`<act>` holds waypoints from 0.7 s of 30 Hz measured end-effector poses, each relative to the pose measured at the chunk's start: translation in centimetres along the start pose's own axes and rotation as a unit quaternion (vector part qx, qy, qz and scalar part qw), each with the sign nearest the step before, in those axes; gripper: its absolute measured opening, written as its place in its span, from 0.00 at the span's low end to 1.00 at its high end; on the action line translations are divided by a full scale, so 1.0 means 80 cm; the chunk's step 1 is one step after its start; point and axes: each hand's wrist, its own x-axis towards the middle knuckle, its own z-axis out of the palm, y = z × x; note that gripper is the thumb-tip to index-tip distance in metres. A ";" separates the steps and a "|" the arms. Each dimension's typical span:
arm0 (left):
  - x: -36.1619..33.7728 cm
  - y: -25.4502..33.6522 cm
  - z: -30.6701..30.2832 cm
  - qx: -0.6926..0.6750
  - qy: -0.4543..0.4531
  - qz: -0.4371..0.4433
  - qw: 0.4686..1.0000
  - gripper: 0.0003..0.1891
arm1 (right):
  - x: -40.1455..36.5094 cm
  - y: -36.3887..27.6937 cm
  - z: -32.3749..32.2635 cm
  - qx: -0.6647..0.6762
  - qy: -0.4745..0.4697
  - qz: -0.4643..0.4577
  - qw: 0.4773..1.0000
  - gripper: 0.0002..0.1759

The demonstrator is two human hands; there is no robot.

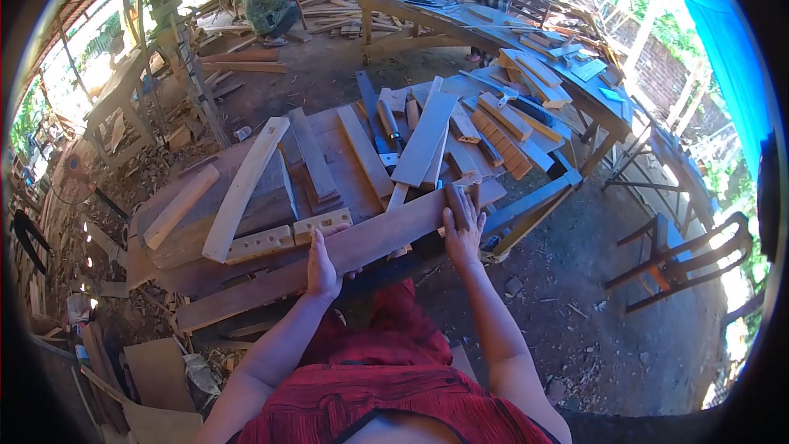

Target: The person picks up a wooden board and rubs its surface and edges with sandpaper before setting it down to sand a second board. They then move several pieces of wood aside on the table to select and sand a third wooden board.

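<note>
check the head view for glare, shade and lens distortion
Head view: daylight glare washes out patches at both sides, beside the blue tarp too; wide-angle distortion bends the far bench; dark vignetting rings the frame; the long board looks shaded but readable.

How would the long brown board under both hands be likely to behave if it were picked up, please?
The long brown board is probably stiff, as it shows no obvious sag or bend. It looks likely to dip at its far left end if lifted, since a long stretch reaches past the left hand, while the right hand is near the other end.
</note>
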 end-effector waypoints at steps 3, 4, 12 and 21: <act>0.000 0.001 0.001 -0.003 0.002 0.001 1.000 0.35 | -0.017 -0.018 0.020 -0.010 0.028 -0.067 0.997 0.30; 0.000 0.001 0.001 -0.008 0.001 0.002 1.000 0.35 | -0.029 -0.043 0.019 0.007 -0.005 -0.106 0.994 0.31; 0.008 -0.010 -0.007 -0.047 0.041 0.024 0.998 0.35 | -0.064 -0.112 0.006 0.061 -0.110 -0.318 0.940 0.33; 0.003 -0.004 0.002 -0.019 0.012 0.018 1.000 0.33 | 0.050 0.049 0.004 0.001 0.015 0.067 0.998 0.25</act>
